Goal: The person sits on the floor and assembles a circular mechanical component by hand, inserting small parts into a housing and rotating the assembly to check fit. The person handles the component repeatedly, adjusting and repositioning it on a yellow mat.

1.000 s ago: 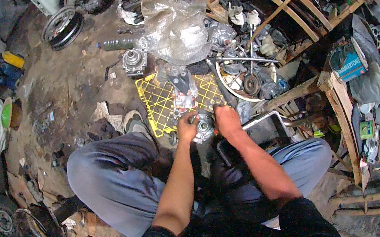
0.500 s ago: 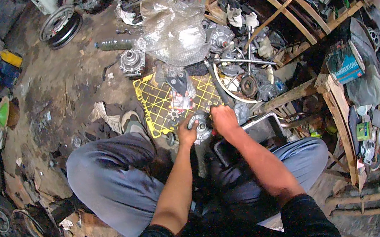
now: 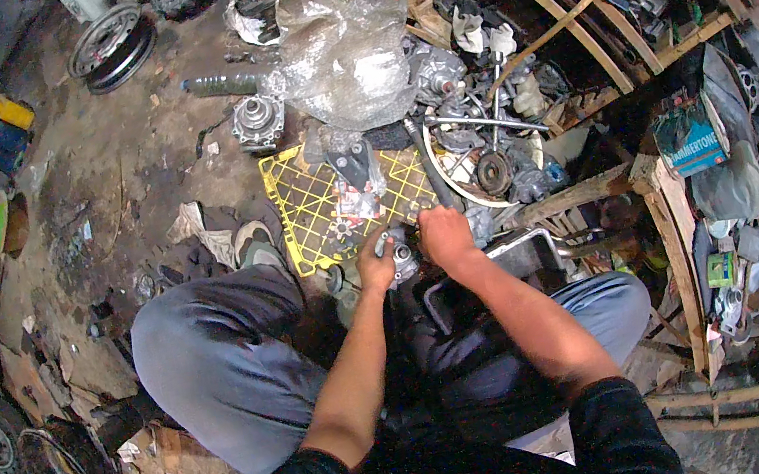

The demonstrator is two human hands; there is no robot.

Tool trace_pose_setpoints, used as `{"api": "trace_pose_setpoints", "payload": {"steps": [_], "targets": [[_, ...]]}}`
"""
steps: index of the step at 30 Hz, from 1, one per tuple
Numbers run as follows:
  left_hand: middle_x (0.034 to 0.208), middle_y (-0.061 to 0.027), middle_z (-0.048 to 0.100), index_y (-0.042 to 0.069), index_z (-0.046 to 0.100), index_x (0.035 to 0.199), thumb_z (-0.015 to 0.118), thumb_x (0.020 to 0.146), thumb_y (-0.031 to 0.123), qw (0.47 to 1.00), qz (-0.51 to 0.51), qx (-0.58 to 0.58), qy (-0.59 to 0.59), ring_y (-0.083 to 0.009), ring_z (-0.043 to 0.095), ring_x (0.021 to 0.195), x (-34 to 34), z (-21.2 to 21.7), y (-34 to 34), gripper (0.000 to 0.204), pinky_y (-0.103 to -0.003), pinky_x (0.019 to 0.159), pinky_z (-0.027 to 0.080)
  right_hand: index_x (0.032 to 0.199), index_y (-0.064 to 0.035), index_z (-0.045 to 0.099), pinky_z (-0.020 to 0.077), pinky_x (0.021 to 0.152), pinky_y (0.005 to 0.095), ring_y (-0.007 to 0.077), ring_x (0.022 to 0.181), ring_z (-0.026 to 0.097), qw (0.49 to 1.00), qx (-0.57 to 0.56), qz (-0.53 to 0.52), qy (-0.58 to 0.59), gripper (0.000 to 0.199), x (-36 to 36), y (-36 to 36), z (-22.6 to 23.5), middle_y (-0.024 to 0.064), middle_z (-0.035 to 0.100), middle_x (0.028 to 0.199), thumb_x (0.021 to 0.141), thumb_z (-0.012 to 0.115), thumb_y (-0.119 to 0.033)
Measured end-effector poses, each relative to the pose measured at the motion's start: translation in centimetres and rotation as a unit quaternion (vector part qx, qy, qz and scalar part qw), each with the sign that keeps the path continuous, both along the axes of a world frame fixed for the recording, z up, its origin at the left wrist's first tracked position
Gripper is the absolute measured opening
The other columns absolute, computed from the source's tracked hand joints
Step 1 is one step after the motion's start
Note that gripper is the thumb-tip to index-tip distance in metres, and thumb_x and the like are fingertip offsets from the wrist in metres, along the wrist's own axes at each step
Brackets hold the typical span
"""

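More of the metal housing at twelve o'clock had just disappeared behind your curled right hand, its hold indiscernible; your left hand gripped the nine-o'clock edge, apparently steadying it.

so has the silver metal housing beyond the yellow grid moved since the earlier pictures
No: judged against the yellow grid, the silver metal housing sits just beyond its far left corner, as before; only the whole view shifted.
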State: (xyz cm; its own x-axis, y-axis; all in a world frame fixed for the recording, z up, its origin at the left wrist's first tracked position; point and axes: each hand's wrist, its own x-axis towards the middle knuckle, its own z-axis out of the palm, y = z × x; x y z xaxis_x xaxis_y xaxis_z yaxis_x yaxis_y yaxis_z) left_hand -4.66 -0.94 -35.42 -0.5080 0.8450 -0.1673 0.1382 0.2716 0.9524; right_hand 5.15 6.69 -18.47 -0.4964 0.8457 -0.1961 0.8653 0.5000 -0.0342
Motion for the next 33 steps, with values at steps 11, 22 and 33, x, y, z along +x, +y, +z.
{"api": "trace_pose_setpoints", "payload": {"steps": [11, 22, 33], "targets": [[0.120, -0.0135, 0.060, 0.012, 0.062, 0.117, 0.062, 0.086, 0.016, 1.000, -0.015, -0.013, 0.011, -0.0307, 0.054, 0.113, -0.4, -0.2, 0.0, 0.032, -0.038, 0.098, 0.041, 0.081, -0.0053, 0.067, 0.0554, 0.071, 0.0391, 0.0309, 0.081, 0.068, 0.995, -0.045, 0.049, -0.075, 0.011, -1.2, -1.5, 0.0, 0.0180, 0.068, 0.084, 0.080, 0.057, -0.010], [0.120, -0.0141, 0.061, 0.009, 0.061, 0.120, 0.063, 0.088, 0.017, 1.000, 0.008, -0.015, -0.002, -0.0270, 0.057, 0.111, 0.1, -0.3, 0.2, 0.033, -0.034, 0.097, 0.041, 0.085, -0.0061, 0.067, 0.0555, 0.069, 0.0394, 0.0294, 0.083, 0.068, 0.997, 0.011, -0.004, -0.074, 0.013, -0.9, -2.0, -1.0, 0.0141, 0.067, 0.081, 0.082, 0.056, -0.014], [0.117, -0.0110, 0.063, 0.012, 0.064, 0.115, 0.066, 0.084, 0.013, 0.999, 0.024, 0.006, -0.024, -0.0261, 0.056, 0.112, 0.0, 0.5, 0.1, 0.031, -0.034, 0.098, 0.041, 0.099, -0.0046, 0.063, 0.0559, 0.067, 0.0368, 0.0294, 0.082, 0.068, 0.991, -0.044, -0.007, -0.127, 0.020, -0.9, -1.6, -1.7, 0.0097, 0.068, 0.085, 0.084, 0.053, -0.012]]}}
